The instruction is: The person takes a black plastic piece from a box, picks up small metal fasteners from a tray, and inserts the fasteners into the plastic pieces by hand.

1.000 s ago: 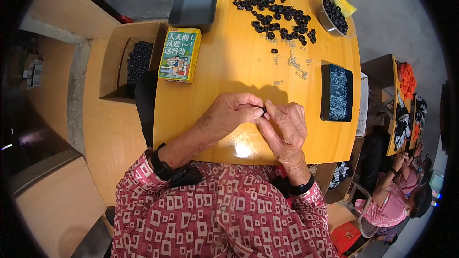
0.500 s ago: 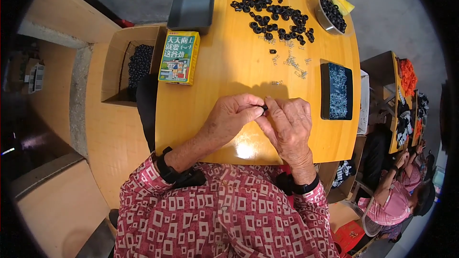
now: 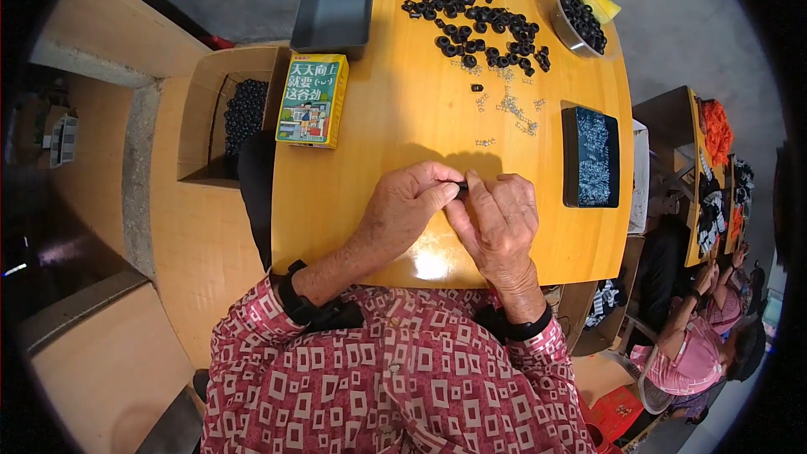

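Note:
Over the near part of the wooden table [image 3: 378,118], my left hand [image 3: 410,206] pinches a small black plastic piece [image 3: 461,188] between thumb and forefinger. The fingers of my right hand [image 3: 501,217] close on the same piece from the other side. Fingertips cover most of it, so its exact shape is hidden. Beyond my hands lie tiny clear pieces [image 3: 510,106], with one small black part [image 3: 477,87] lying apart near them. Farther back, many round black plastic parts [image 3: 469,60] are spread loosely.
At the left edge stand a grey tray [image 3: 332,4] and a green-and-yellow carton [image 3: 309,101]. Right are a black tray [image 3: 570,176] of clear bits and a bowl [image 3: 565,32] of black parts. A cardboard box [image 3: 195,126] of black parts sits left; another person [image 3: 689,345] sits far right.
My right hand has shifted slightly left and turned a little. Both hands still grip the black piece, now more covered by the fingers. The view has moved slightly.

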Available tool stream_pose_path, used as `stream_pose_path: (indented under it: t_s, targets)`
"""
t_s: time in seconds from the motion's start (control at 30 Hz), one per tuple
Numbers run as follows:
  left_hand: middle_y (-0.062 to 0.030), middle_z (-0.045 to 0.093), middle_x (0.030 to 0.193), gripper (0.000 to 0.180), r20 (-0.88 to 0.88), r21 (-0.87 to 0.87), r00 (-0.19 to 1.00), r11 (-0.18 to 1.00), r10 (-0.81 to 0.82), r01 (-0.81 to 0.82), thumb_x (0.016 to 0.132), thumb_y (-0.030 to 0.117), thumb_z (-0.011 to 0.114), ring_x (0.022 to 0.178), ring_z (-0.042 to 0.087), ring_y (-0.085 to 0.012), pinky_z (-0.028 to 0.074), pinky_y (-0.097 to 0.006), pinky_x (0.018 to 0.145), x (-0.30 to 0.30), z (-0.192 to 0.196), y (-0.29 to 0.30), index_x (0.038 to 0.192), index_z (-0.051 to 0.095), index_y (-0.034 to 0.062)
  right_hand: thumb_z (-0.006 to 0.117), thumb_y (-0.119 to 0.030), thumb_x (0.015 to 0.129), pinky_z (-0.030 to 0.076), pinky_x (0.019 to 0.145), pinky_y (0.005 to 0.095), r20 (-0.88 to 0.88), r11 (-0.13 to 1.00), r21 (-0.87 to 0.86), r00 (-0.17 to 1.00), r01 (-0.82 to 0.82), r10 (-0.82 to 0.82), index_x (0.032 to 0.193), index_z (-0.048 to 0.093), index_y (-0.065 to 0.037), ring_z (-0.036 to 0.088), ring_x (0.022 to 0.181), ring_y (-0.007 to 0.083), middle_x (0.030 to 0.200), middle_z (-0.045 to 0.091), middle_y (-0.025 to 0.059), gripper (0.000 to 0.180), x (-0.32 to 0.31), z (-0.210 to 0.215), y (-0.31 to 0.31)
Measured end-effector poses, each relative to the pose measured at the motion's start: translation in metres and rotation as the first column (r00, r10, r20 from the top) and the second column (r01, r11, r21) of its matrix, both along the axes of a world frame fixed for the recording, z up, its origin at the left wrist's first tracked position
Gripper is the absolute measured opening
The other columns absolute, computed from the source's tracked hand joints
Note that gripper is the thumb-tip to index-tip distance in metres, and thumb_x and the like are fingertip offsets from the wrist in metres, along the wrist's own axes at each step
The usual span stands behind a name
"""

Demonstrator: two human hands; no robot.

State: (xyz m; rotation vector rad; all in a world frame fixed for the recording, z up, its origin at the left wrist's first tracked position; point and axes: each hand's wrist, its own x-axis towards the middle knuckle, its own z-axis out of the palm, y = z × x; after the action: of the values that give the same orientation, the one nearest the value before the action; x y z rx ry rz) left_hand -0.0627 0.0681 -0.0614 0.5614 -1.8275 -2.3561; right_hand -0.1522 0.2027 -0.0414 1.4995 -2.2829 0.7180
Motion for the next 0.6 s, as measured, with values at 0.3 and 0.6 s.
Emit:
stream_pose_path:
  t_s: [0.3,0.6]
  targets:
    - [-0.0031,0.065,0.091,0.016,-0.028,0.067,0.998,0.996,0.062,-0.060,0.093,0.006,0.054,0.087,0.058,-0.0087,0.047,-0.024,0.081,0.000,-0.002,0.007,0.103,0.062,-0.0034,0.077,-0.013,0.075,0.049,0.088,0.0430,0.057,1.000,0.013,0.998,-0.024,0.024,0.103,0.067,0.002,0.059,0.074,0.0239,0.079,0.058,0.0087,0.033,-0.002,0.001,-0.001]
    - [-0.0031,0.066,0.090,0.020,-0.009,0.037,0.996,0.996,-0.086,0.086,0.091,0.010,0.059,0.086,0.058,-0.0070,0.047,-0.023,0.079,-0.003,0.004,-0.012,0.104,0.064,-0.0041,0.079,-0.015,0.073,0.048,0.090,0.0426,0.094,0.999,-0.017,0.995,-0.034,0.036,0.100,0.068,0.000,0.057,0.071,0.0202,0.073,0.056,0.0045,0.033,-0.006,0.002,0.003]
